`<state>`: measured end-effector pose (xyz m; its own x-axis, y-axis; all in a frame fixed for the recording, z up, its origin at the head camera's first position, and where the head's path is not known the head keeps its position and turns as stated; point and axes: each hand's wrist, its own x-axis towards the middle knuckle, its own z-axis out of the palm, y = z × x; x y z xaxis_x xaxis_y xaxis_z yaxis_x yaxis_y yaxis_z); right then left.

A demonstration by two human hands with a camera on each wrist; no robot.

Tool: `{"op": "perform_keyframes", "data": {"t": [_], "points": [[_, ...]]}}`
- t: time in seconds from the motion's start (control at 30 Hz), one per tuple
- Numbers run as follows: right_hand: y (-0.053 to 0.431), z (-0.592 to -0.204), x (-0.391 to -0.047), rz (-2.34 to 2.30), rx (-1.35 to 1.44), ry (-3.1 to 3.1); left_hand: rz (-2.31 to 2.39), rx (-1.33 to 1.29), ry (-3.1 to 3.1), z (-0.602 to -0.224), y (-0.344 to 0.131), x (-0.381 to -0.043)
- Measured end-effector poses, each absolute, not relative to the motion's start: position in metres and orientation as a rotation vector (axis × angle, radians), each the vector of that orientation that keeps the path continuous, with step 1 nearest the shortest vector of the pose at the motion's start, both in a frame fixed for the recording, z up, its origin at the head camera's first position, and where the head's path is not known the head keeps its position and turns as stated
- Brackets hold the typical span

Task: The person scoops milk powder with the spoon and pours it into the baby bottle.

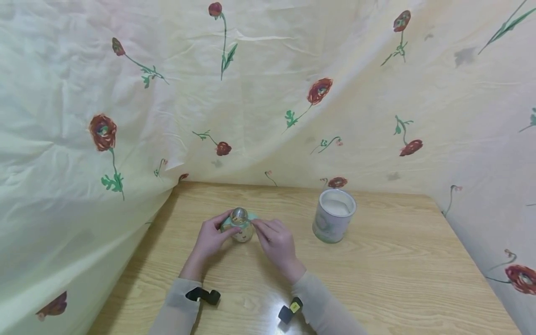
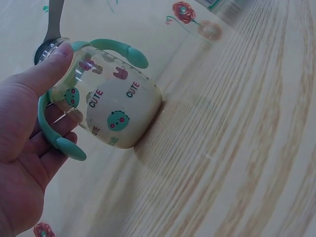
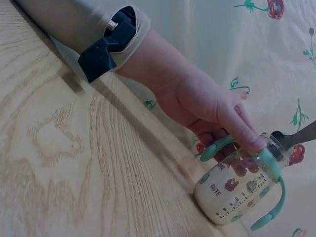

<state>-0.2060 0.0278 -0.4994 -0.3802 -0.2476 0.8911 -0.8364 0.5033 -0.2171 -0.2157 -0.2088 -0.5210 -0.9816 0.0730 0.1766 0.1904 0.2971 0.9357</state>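
Observation:
A clear baby bottle with mint-green handles stands on the table, cream-coloured contents in its lower part. My left hand grips it around the neck, thumb at the front; in the left wrist view, a thumb presses near the rim. Metal shows at the bottle's mouth: the bowl of a spoon, whose handle sticks out past the rim in the left wrist view. From the right, my right hand pinches the handle between thumb and fingers. Those fingertips are out of sight in both wrist views.
To the right of the bottle, an open can stands on the wooden table, white inside. Cloth with red flowers hangs behind the table and along its sides.

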Motion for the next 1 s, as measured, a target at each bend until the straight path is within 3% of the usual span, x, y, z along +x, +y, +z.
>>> {"op": "perform_keyframes", "data": {"t": [1.0], "points": [[0.0269, -0.4988, -0.2048, 1.097, 0.818, -1.928, -1.780, -0.271, -2.446, -0.5221, -0.2098, -0.2165]]}}
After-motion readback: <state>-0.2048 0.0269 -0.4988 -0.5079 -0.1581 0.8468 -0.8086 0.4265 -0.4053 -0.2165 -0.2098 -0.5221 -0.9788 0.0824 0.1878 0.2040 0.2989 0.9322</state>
